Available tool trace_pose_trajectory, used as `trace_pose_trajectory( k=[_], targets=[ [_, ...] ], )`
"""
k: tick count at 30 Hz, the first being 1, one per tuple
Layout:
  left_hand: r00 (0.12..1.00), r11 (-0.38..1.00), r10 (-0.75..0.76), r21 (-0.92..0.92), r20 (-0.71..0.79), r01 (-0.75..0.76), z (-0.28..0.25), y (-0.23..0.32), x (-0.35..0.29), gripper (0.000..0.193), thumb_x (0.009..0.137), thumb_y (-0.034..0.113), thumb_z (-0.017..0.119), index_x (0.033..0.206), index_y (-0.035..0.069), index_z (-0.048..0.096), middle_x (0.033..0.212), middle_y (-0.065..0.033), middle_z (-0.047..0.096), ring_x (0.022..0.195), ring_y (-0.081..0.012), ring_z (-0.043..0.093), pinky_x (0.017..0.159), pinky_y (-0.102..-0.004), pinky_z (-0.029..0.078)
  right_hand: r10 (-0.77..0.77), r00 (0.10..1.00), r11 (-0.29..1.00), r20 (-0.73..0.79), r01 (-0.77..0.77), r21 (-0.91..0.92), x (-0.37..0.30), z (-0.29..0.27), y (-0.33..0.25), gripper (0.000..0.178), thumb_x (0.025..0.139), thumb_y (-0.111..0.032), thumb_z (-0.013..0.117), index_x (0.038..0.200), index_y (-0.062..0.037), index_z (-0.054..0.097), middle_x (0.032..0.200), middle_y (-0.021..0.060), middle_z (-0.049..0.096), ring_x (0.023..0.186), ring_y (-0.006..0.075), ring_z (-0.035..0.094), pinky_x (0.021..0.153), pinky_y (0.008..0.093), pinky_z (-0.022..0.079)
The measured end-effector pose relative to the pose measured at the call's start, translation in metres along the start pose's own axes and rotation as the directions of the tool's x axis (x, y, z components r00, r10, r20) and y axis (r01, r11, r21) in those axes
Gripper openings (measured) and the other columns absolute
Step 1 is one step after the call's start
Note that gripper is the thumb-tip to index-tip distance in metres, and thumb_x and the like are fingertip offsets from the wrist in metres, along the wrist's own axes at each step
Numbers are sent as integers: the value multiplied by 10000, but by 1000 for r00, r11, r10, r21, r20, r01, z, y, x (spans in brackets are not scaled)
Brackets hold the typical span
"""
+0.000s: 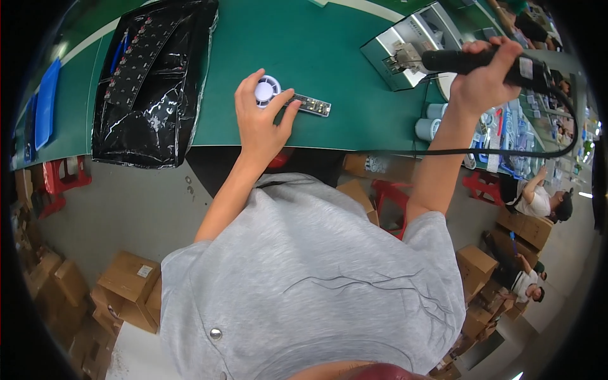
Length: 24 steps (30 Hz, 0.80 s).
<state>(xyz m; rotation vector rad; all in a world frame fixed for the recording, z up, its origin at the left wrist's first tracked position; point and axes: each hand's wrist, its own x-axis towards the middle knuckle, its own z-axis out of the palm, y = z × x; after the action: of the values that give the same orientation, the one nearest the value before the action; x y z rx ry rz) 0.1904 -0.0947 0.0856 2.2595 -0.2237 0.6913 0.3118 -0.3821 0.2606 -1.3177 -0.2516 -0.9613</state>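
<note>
Well, your left hand had its fingers curled round a white fan at the frame's upper centre, while your right hand gripped a black power screwdriver, upper right.

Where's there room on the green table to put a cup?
The green table is bare between the circuit board and metal box, and beyond the left hand. A narrower strip runs between the black bag and that hand. It's crowded on the right, around the pale cylinders.
</note>
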Motion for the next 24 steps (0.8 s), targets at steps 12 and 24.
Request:
trace_pose_trajectory(
  k=[12, 24],
  targets=[
    [1000, 1000, 16, 21, 6, -17, -2, 1, 2, 239, 838, 235, 909, 1029, 111, 838, 1471, -239, 513, 1311, -421, 526, 1060, -472, 476, 197, 979, 971, 57, -186, -152, -5, 18, 25, 276, 1014, -247, 782, 956, -13, 648, 760, 56, 638, 557, 159, 633, 509, 311, 522],
    [999, 999, 24, 33, 38, -26, -2, 0, 2, 407, 735, 340, 976, 1033, 99, 838, 1476, -234, 505, 1319, -425, 511, 1064, -486, 480, 334, 908, 928, 251, -364, 82, -96, 46, -24, 238, 1053, -210, 735, 1033, 11, 649, 791, 71, 673, 594, 167, 671, 573, 310, 545]
  ],
)
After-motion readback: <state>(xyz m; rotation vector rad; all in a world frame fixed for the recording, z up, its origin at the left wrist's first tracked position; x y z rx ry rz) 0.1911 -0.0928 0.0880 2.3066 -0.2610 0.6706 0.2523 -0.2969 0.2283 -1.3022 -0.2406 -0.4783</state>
